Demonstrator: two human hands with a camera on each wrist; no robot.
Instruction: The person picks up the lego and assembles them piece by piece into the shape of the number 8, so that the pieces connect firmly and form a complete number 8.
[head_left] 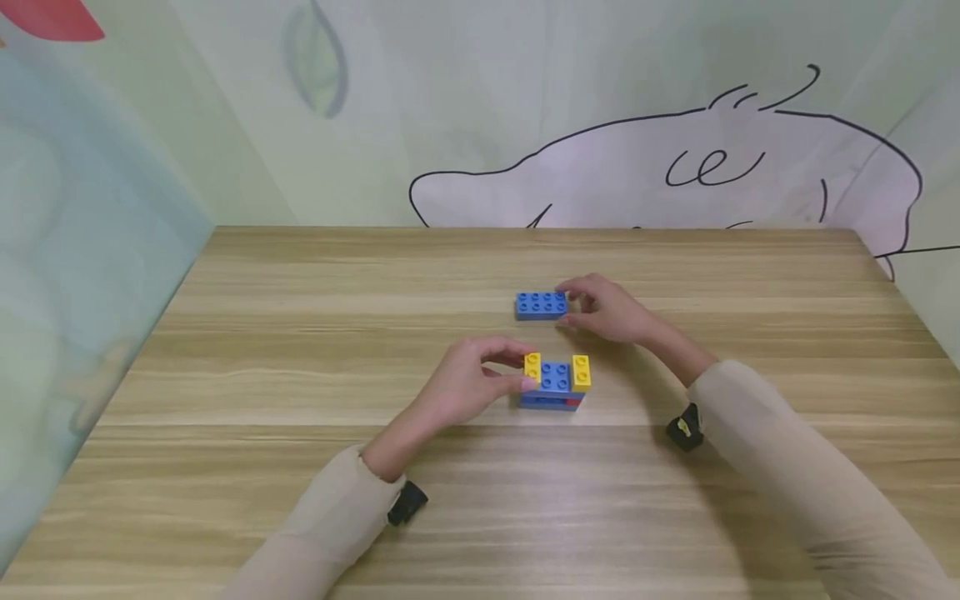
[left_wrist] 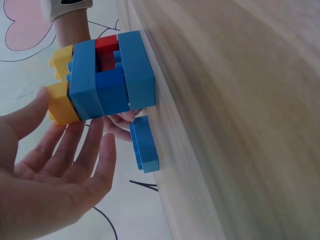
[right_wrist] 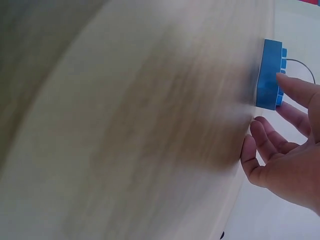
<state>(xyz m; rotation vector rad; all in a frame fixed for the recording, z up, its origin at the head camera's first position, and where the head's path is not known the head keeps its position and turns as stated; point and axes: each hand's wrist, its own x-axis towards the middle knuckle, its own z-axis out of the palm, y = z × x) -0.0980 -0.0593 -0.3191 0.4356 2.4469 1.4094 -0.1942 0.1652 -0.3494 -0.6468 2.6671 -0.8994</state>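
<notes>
A small stack of toy building bricks stands on the table. Two yellow bricks top its ends, the left one and the right one. Between its two long blue bricks, the left wrist view shows a short blue brick and a red brick. My left hand pinches the left yellow brick between thumb and forefinger, the other fingers spread beside the stack. Farther back lies a separate long blue brick, studs up. Thumb and forefinger of my right hand hold its right end.
The wooden table reaches back to a wall with a line drawing on it. Black wrist devices sit at the left cuff and the right cuff.
</notes>
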